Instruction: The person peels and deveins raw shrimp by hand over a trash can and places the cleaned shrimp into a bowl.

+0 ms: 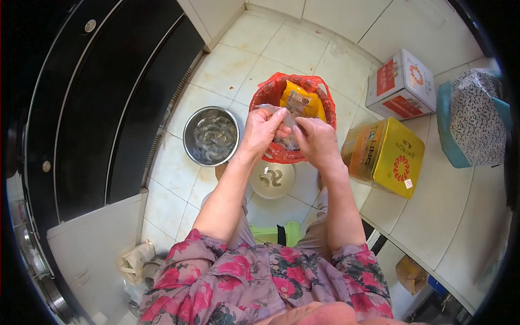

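Over a bin lined with a red plastic bag (264, 86), my two hands meet on a greyish shrimp (291, 119). The fingers of my left hand (262, 130) are pinched on one end, and my right hand (318, 142) is closed on the other; my fingers cover part of it. A yellow packet (312, 106) and shell scraps lie inside the bag. To the left stands a steel bowl (187, 145) holding many raw shrimp (215, 136). Below my hands, a white bowl (271, 193) contains a few shrimp (275, 177).
On the right are a yellow tin (398, 157), a white and red carton (403, 85) and a speckled cloth-covered item (476, 119). Dark cabinet fronts (135, 81) line the left. A green stool (265, 234) shows between my legs. Pale tiles (233, 67) cover the floor.
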`<action>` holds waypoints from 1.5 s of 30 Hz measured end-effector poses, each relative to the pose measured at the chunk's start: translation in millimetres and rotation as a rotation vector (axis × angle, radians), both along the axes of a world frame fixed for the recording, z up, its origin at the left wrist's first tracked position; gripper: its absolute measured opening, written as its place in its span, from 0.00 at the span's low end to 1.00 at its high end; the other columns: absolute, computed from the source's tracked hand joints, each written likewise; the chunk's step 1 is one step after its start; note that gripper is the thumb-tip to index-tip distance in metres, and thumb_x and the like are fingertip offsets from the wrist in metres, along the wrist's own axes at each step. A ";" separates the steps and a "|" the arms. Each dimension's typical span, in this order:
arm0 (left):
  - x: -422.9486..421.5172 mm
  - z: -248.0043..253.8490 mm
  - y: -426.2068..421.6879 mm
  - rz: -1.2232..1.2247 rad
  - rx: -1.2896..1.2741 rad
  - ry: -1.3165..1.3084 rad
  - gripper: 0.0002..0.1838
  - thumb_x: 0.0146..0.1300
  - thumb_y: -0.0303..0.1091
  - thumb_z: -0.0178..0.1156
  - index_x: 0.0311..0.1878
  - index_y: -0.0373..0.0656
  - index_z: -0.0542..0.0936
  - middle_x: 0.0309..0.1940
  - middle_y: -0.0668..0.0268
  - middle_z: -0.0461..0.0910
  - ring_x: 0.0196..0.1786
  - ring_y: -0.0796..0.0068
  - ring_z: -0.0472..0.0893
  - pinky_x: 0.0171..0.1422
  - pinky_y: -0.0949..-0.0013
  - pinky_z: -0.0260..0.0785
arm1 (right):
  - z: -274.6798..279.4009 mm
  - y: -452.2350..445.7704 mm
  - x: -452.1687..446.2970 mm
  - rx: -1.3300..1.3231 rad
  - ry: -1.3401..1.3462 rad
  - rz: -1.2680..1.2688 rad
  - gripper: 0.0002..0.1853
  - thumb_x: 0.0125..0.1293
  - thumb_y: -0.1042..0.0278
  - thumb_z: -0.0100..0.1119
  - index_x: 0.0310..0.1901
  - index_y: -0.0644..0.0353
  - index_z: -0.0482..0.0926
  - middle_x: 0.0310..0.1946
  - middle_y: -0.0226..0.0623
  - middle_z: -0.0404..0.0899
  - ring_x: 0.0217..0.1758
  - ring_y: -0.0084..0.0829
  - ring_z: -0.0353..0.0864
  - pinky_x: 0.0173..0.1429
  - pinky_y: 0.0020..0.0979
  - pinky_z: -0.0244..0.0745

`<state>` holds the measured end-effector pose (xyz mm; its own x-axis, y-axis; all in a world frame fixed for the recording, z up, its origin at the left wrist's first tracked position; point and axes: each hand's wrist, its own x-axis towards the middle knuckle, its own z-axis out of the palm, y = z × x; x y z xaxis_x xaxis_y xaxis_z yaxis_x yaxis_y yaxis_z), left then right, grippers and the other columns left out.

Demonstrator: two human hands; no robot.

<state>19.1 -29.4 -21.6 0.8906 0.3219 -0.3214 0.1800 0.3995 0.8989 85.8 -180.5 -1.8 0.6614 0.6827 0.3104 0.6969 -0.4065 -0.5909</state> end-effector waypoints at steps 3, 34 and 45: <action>2.1 6.7 2.1 0.075 0.015 -0.032 0.13 0.68 0.39 0.60 0.40 0.37 0.81 0.29 0.66 0.82 0.29 0.80 0.81 0.34 0.76 0.78 | 2.4 2.2 -3.2 -0.067 0.055 -0.012 0.06 0.59 0.67 0.59 0.33 0.61 0.78 0.29 0.43 0.81 0.36 0.43 0.81 0.41 0.43 0.75; -4.4 15.9 8.4 -0.075 -0.063 -0.093 0.09 0.69 0.34 0.58 0.37 0.39 0.81 0.28 0.69 0.80 0.27 0.83 0.79 0.32 0.78 0.72 | 5.5 -1.6 15.2 0.060 0.798 0.061 0.10 0.61 0.70 0.54 0.32 0.69 0.81 0.18 0.35 0.79 0.21 0.21 0.76 0.27 0.28 0.71; -8.7 29.3 14.7 -0.099 0.100 -0.101 0.10 0.70 0.33 0.58 0.43 0.36 0.82 0.32 0.67 0.82 0.30 0.82 0.81 0.32 0.78 0.74 | -0.2 13.0 3.6 0.217 0.629 -0.079 0.10 0.61 0.69 0.57 0.33 0.68 0.83 0.18 0.36 0.80 0.20 0.20 0.77 0.28 0.27 0.71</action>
<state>10.4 -14.7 7.7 0.9456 0.2568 -0.1996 0.1209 0.2923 0.9486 89.4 -167.4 -2.0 0.8066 0.5905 -0.0259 0.1658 -0.2680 -0.9490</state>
